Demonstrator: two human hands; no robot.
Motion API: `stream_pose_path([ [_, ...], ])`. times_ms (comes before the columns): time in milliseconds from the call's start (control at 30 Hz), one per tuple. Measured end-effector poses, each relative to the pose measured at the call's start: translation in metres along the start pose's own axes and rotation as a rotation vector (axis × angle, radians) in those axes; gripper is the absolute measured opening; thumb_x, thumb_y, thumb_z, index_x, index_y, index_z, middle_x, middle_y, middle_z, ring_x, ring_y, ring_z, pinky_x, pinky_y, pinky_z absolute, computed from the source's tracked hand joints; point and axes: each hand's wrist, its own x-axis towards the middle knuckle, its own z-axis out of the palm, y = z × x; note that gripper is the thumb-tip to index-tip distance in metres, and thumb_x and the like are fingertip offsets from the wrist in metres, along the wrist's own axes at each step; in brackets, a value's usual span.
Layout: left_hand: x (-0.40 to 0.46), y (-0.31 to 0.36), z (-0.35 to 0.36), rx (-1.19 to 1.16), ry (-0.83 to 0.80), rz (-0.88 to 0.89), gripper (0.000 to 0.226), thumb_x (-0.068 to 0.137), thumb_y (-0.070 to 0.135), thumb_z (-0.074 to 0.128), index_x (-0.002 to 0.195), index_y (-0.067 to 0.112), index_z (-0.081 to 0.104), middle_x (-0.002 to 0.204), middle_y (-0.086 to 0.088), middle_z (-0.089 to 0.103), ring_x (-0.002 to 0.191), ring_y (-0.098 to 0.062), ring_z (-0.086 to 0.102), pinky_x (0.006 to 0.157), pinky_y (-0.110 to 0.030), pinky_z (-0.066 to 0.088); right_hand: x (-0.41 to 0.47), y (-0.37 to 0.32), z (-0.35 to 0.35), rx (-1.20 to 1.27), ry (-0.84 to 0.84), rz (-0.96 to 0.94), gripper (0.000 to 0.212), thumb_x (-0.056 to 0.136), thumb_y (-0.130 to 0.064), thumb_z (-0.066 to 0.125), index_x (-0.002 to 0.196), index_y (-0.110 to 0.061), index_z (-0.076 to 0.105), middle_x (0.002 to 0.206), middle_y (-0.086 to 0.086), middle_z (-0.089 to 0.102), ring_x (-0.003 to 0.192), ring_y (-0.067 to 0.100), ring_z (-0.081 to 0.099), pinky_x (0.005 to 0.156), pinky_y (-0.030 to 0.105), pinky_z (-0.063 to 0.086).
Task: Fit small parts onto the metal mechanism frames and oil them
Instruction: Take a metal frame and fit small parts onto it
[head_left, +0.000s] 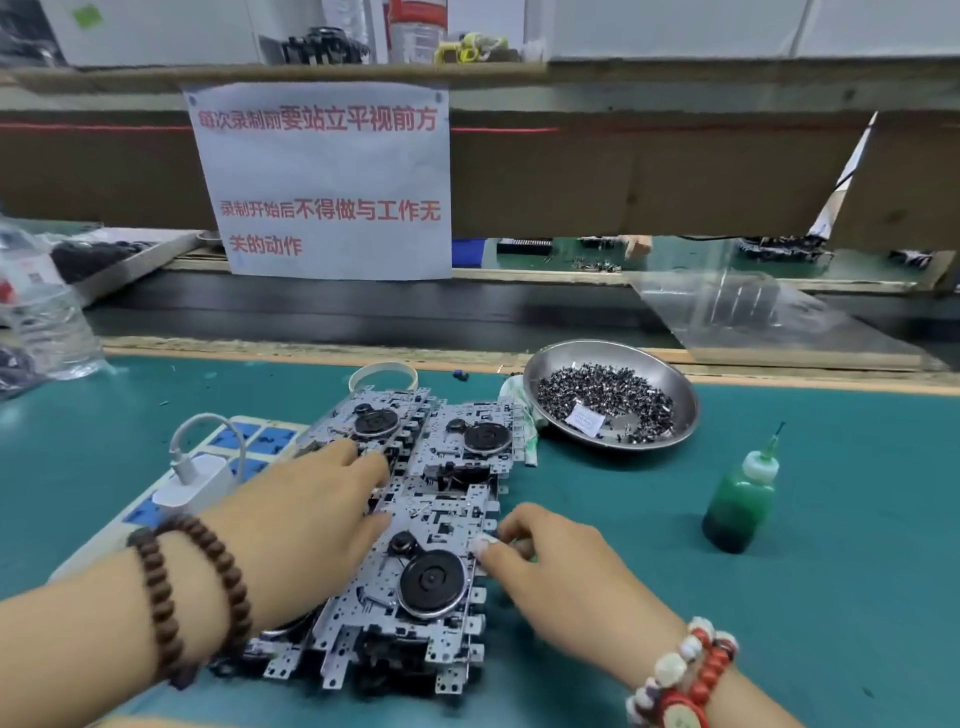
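Four metal mechanism frames lie packed together on the green table, each with a black flywheel. The left hand rests flat on the left frames, fingers straight and spread. The right hand sits at the nearest frame's right edge, its grip seemingly pinching something small there, though blur hides it. Beyond stands a steel bowl of small dark parts; right of it, a green oil bottle.
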Motion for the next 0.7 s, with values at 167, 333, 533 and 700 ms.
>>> stream_pose_path([
  [167,-0.031,0.005,0.011,-0.012,-0.077,0.011,0.035,0.095,0.050,0.024,0.123,0.038,0.042,0.106,0.018,0.033,0.104,-0.002,0.046,0.090,-0.021,0.040,0.002,-0.004,0.007,0.446,-0.013,0.062,0.017,0.085,-0.036,0.058,0.085,-0.021,0.050,0.076,-0.008,0.053,0.073,0.010,0.055,0.065,0.033,0.055],
  [333,-0.038,0.013,0.020,0.080,0.014,0.044,0.036,0.094,0.049,0.020,0.123,0.038,0.038,0.108,0.017,0.029,0.108,-0.003,0.036,0.091,-0.018,0.034,0.000,-0.014,0.017,0.551,-0.041,0.090,0.027,0.080,-0.032,0.062,0.083,-0.020,0.038,0.077,-0.002,0.047,0.063,0.013,0.049,0.066,0.038,0.056],
  [533,-0.046,0.017,0.012,0.088,0.154,0.074,0.023,0.073,0.043,0.068,0.074,0.021,0.070,0.093,0.001,0.065,0.089,-0.023,0.057,0.064,-0.032,0.057,0.002,-0.013,0.020,0.573,0.045,0.119,0.023,0.081,-0.019,0.059,0.080,-0.020,0.036,0.085,0.007,0.049,0.074,0.020,0.044,0.067,0.035,0.042],
  [700,-0.042,0.031,-0.003,-0.020,0.258,0.123,0.046,0.088,0.047,0.029,0.094,0.024,0.068,0.110,-0.002,0.060,0.106,-0.023,0.041,0.077,-0.041,0.053,-0.018,0.003,-0.012,0.855,0.024,0.160,0.020,0.085,-0.006,0.058,0.084,-0.016,0.040,0.073,0.008,0.048,0.054,0.012,0.044,0.046,0.025,0.046],
])
